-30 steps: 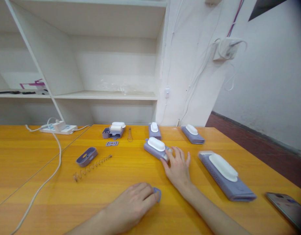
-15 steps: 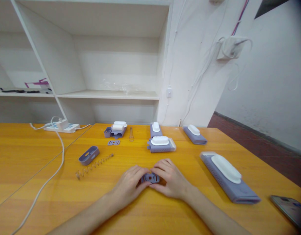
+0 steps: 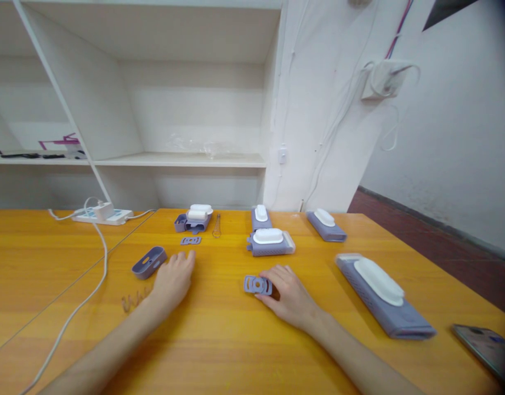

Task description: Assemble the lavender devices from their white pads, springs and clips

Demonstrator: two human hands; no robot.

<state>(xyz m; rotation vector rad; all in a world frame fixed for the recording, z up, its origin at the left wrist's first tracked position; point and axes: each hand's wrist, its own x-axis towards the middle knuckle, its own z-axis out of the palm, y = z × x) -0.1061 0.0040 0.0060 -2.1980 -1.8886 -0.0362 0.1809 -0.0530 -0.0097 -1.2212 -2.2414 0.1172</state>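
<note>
Hands are well apart here, each busy on its own side. Right hand [image 3: 288, 294] has a flat purple-grey plate [image 3: 257, 285] pinched at its right end, thumb along the near edge and fingers around the far side. The plate's long axis runs pretty much crosswise, left to right, so its free end points toward the other side of the table [image 3: 219, 351]. Can't honestly say whether it's lifted or resting on the wood.

Left hand [image 3: 172, 278] is out over the coppery coil spring [image 3: 132, 302], covering a good part of it. What shows is a few coils poking out on the near-left side of the wrist, and that bit slants from near left up toward the hand. Fingers are mostly curled with one stretched forward, but the undersides are hidden, so I can't tell if it's gripping anything.

Key bit spatially: the spring is way over to the left of the plate, and the left hand is easily the nearer one. Just beyond that hand's left side sits an oval purple shell [image 3: 148, 269], also slanting from near left to far right. A second flat plate [image 3: 190, 241] lies just past the left fingertips.
</note>
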